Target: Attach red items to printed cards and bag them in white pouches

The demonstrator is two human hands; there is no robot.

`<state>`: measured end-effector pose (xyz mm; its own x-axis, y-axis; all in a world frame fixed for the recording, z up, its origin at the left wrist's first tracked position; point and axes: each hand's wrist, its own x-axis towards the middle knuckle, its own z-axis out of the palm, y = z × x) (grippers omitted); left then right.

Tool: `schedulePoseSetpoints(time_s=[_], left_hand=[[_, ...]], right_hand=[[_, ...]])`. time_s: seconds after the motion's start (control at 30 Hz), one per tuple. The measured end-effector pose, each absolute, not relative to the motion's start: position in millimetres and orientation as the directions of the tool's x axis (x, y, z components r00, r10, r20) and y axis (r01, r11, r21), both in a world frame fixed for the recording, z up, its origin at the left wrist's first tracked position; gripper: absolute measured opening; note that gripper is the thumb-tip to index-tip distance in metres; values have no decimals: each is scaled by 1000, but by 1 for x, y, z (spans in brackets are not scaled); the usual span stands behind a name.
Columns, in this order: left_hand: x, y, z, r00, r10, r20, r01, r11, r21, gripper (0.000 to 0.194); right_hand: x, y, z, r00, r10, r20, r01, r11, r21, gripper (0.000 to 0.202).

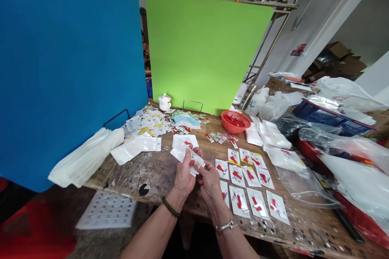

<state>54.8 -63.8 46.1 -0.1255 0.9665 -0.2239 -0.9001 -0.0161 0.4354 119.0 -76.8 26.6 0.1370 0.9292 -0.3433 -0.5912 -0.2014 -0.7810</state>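
Note:
Over the middle of the worn wooden table (142,174), a small white packet (180,154) is between my two hands. My left hand (185,172) is closed on its left part, thumb on top. My right hand (209,178) pinches its lower right edge, with a bit of red at the fingers. Behind them lies another white packet (179,139) with something red at its edge. To the right of my right hand, several flat packets (236,175) lie in rows, each with a red piece and a small card on it.
At the back are a red basket (236,126), a lidded white cup (164,102) and a heap of small packets (142,123). White sleeves (88,156) lie at left. Plastic bags and a blue crate (322,115) crowd the right. Blue (73,56) and green (206,52) panels stand behind.

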Motion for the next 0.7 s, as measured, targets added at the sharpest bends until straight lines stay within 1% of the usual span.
schedulePoseSetpoints(time_s=[0.17, 0.23, 0.33, 0.37, 0.43, 0.5, 0.57, 0.7], left_hand=[[49, -61, 45, -96, 953, -287, -935, 12, 355, 20], [49, -61, 43, -85, 954, -286, -937, 21, 348, 19], [50, -61, 40, -57, 964, -260, -937, 38, 346, 18], [50, -61, 39, -54, 965, -257, -940, 38, 340, 17], [50, -61, 38, -60, 962, -265, -943, 33, 332, 17], [50, -63, 37, -77, 958, -275, -936, 26, 352, 17], [52, -66, 35, -83, 956, -282, -922, 33, 385, 18], [54, -75, 31, -61, 965, -253, -909, 51, 414, 20]], right_hand=[[123, -78, 29, -9, 953, -304, -569, -255, -782, 44], [125, -78, 28, -2, 951, -308, -546, -259, -797, 43], [124, -76, 26, 72, 953, -294, -504, -219, -835, 43], [124, -75, 26, 76, 955, -286, -496, -212, -842, 43], [124, -75, 27, 28, 963, -270, -483, -223, -847, 43], [125, -76, 28, -38, 962, -269, -458, -256, -851, 42], [127, -76, 29, -63, 957, -283, -437, -282, -854, 40], [130, -72, 28, 17, 954, -299, -445, -260, -857, 34]])
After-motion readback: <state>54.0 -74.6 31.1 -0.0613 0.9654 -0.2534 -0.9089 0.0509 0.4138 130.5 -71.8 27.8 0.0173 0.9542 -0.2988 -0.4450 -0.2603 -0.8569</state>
